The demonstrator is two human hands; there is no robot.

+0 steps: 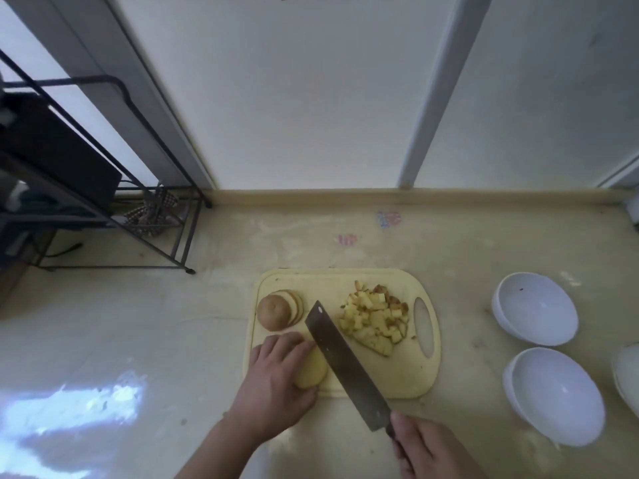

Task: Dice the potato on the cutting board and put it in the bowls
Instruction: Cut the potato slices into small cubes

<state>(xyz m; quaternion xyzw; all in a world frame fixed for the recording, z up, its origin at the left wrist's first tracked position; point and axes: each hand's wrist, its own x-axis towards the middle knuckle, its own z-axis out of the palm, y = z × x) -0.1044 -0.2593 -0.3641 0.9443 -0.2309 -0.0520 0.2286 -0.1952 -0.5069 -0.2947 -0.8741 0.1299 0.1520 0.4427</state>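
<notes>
A pale yellow cutting board (380, 382) lies on the counter. My left hand (273, 378) presses a potato piece (311, 369) down at the board's near left corner. My right hand (425, 447) grips the handle of a cleaver (345, 364), whose blade runs diagonally beside the potato piece. A pile of diced potato (375, 318) sits on the board's right half. A potato end with several slices (280, 311) rests at the far left of the board. Two white bowls (534, 307) (556, 397) stand to the right, both without potato in them.
A third white bowl (627, 378) is cut off by the right edge. A black metal rack (114, 209) with a checked cloth stands at the back left. A wall with a low ledge (380, 195) runs behind the counter.
</notes>
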